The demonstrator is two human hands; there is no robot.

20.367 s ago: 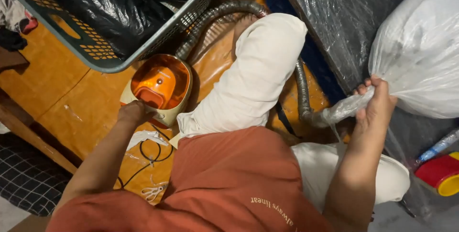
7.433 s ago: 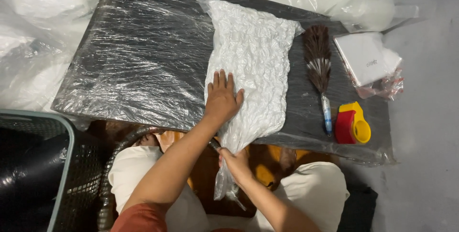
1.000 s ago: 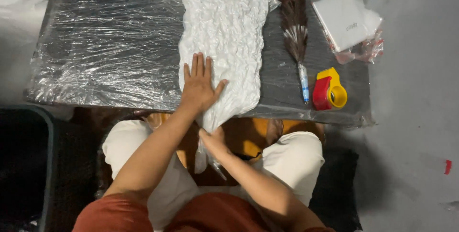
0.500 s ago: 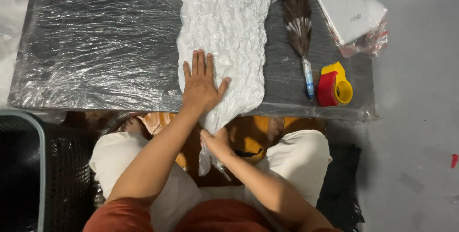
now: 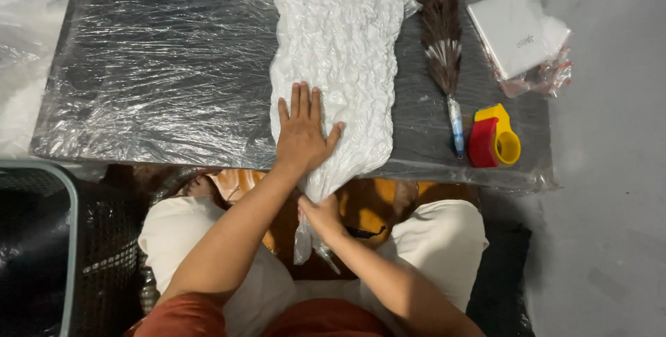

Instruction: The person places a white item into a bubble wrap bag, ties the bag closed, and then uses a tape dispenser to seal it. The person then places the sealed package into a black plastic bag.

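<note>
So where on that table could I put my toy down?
The wide bare stretch of the plastic-wrapped dark table, left of the crinkled white vacuum-packed bag. The right side is crowded: brown feather duster, red-and-yellow tape dispenser, white packet.

Person is wearing a rust-orange short-sleeved shirt (image 5: 208, 319) and cream-white trousers (image 5: 444, 240). Both forearms are showing bare; left hand (image 5: 302, 136) and right hand (image 5: 320, 217) are wearing no gloves.

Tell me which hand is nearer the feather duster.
Left. The left hand lies flat on the white bag, beside the feather duster; the right hand grips the bag's neck below the table edge.
</note>
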